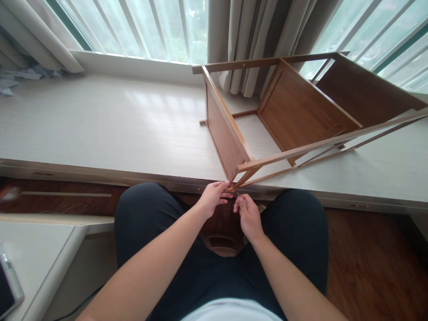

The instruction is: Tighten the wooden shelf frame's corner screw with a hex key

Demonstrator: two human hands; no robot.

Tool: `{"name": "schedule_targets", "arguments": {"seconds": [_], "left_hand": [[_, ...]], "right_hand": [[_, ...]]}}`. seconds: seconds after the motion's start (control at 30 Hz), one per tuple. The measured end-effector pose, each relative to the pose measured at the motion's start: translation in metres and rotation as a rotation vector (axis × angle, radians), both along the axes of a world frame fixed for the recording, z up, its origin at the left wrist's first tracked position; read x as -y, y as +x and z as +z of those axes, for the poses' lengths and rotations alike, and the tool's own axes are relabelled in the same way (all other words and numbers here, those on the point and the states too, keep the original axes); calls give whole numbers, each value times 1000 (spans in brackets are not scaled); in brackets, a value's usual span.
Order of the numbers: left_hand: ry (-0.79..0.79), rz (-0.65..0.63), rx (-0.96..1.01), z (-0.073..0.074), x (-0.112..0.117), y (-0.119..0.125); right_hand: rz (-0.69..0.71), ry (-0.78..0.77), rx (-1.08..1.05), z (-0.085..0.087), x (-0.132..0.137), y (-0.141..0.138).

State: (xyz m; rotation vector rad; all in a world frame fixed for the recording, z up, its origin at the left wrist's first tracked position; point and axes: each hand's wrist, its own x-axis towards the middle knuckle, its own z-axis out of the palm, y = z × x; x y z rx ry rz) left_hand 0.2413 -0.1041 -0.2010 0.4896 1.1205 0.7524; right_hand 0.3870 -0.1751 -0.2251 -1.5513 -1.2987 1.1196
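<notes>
My left grip [214, 196] pinches the near corner of the wooden rack [234, 133] lying on the bench [100, 125], my right grip [245, 209] is curled just beside it, and I think the thin bars could snap if I twist.

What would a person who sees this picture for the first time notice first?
Most striking is the wooden shelf frame, lying tipped on its side on the pale window ledge at centre right. At its nearest corner, the left hand and the right hand meet, with fingertips at the joint of the thin slats. Behind, grey curtains hang before bright windows.
</notes>
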Motion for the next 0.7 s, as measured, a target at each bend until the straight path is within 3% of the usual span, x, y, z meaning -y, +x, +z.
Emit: {"name": "schedule_targets", "arguments": {"seconds": [0.3,0.7], "left_hand": [[-46,52,61,-4,-2,3],[-117,58,117,-19,0,2]], "right_hand": [[-21,21,-65,-19,-12,-13],[-13,46,-109,-19,-22,-16]]}}
